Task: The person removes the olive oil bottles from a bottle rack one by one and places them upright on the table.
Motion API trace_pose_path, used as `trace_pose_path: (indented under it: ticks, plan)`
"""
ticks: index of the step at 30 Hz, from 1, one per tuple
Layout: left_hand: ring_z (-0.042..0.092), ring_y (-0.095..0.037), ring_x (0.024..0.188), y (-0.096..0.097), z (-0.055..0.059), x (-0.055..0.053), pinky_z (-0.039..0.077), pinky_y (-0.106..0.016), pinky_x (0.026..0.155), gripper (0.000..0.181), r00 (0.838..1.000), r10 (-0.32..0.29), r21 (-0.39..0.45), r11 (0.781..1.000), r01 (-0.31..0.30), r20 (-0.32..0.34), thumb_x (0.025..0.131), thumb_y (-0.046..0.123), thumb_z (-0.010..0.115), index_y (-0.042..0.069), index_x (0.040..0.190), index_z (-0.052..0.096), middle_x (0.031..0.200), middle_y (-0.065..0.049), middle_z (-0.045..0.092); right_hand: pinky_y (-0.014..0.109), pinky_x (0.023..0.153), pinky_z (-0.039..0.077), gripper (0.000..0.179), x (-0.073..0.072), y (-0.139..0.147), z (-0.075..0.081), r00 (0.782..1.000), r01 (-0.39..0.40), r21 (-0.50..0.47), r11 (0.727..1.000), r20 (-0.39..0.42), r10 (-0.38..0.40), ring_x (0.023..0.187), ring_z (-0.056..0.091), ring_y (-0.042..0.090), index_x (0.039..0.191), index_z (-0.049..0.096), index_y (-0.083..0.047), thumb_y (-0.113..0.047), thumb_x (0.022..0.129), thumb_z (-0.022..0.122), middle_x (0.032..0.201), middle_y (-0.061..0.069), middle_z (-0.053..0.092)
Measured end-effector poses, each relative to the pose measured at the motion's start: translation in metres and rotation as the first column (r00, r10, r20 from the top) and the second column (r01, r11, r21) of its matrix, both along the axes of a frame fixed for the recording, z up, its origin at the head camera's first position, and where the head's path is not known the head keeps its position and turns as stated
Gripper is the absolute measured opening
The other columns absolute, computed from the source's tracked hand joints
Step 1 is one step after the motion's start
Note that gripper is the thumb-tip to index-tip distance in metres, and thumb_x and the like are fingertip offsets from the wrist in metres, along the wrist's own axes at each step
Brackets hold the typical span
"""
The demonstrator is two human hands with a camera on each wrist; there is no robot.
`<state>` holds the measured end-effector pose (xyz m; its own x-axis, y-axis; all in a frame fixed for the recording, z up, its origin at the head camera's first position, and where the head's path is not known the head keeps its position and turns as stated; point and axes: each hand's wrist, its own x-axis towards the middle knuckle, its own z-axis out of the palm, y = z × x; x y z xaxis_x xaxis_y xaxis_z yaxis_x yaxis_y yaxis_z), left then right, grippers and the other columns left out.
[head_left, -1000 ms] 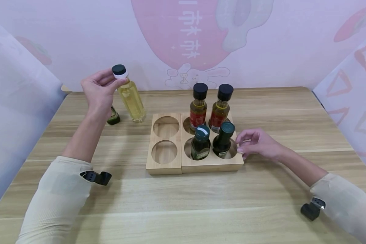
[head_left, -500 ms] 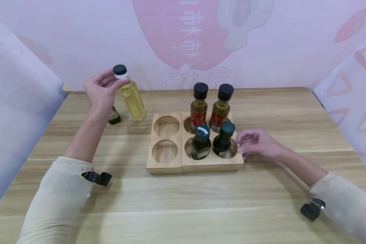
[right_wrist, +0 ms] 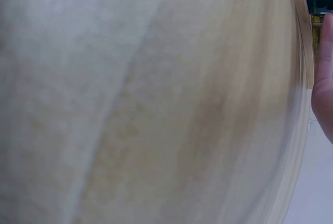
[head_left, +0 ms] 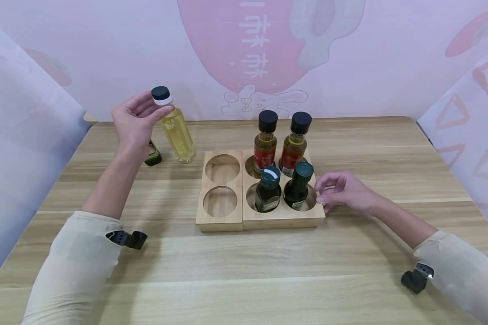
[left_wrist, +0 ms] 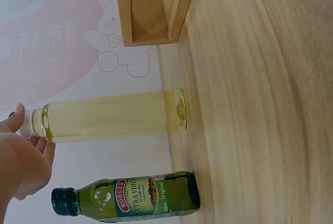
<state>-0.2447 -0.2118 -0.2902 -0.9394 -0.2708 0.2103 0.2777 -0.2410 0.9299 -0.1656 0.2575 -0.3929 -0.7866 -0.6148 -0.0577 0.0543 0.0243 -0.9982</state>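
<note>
My left hand (head_left: pixel 135 119) pinches the neck of a clear bottle of yellow oil (head_left: pixel 178 135) just below its dark cap. In the left wrist view, the oil bottle (left_wrist: pixel 112 116) has its base right at the tabletop. Behind my left arm, partly hidden, stands a green olive oil bottle (head_left: pixel 152 155); its label shows in the left wrist view. At the right end of a wooden rack (head_left: pixel 283 221), my right hand (head_left: pixel 345 193) touches the edge with relaxed fingers. Two dark green bottles fill the rack's front holes, one with a green cap (head_left: pixel 270 176).
Two black-capped bottles with red labels, one on the left (head_left: pixel 264 151) and one on the right (head_left: pixel 293 153), stand in the rack's back holes. A two-hole wooden section (head_left: pixel 218 221) adjoins the rack's left side. Behind the wooden table (head_left: pixel 268 280) rises a printed backdrop (head_left: pixel 138 45).
</note>
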Motion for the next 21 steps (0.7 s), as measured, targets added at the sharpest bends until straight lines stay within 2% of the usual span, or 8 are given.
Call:
trace_pose_path:
  ticks: [5,10,15,21]
  plan:
    - [0.074,-0.018,0.099,-0.002,0.004,0.004,0.061,-0.024,0.087,0.051,1.0,0.006,0.028,1.0,-0.006,-0.007,0.074,-0.013,0.086,-0.003,0.122,0.073,0.11,-0.01,0.077,0.033,0.065,0.065,0.019,-0.001,0.0,0.0,1.0,-0.004,0.001,1.0,-0.003,0.004,0.075,0.068,0.013,0.101,0.069,-0.003,0.012,0.09,0.069,0.088,0.0,0.069]
    - [0.073,-0.017,0.107,-0.004,0.01,0.009,0.06,-0.022,0.089,0.051,0.999,0.031,0.024,0.999,-0.031,-0.016,0.073,-0.014,0.086,-0.002,0.121,0.073,0.112,-0.01,0.077,0.032,0.065,0.065,0.02,-0.001,0.001,0.0,1.0,-0.009,-0.01,1.0,-0.002,0.009,0.073,0.068,0.012,0.101,0.069,-0.004,0.013,0.09,0.069,0.088,0.0,0.069]
    - [0.075,-0.019,0.105,-0.004,0.018,0.014,0.06,-0.024,0.09,0.05,0.997,0.026,0.066,0.998,-0.021,-0.069,0.069,-0.015,0.089,-0.004,0.116,0.075,0.108,-0.011,0.078,0.032,0.065,0.064,0.02,-0.001,0.0,0.0,1.0,-0.004,-0.004,1.0,0.005,0.004,0.074,0.068,0.012,0.101,0.069,-0.003,0.013,0.09,0.069,0.088,-0.001,0.069]
    - [0.075,-0.023,0.103,-0.002,0.025,0.022,0.061,-0.027,0.089,0.048,0.992,0.031,0.101,0.995,-0.018,-0.125,0.068,-0.017,0.088,-0.007,0.113,0.074,0.106,-0.015,0.078,0.033,0.066,0.064,0.024,0.0,-0.001,0.002,1.0,0.012,0.012,1.0,0.006,-0.012,0.075,0.068,0.013,0.1,0.071,-0.01,0.012,0.09,0.069,0.088,-0.001,0.069]
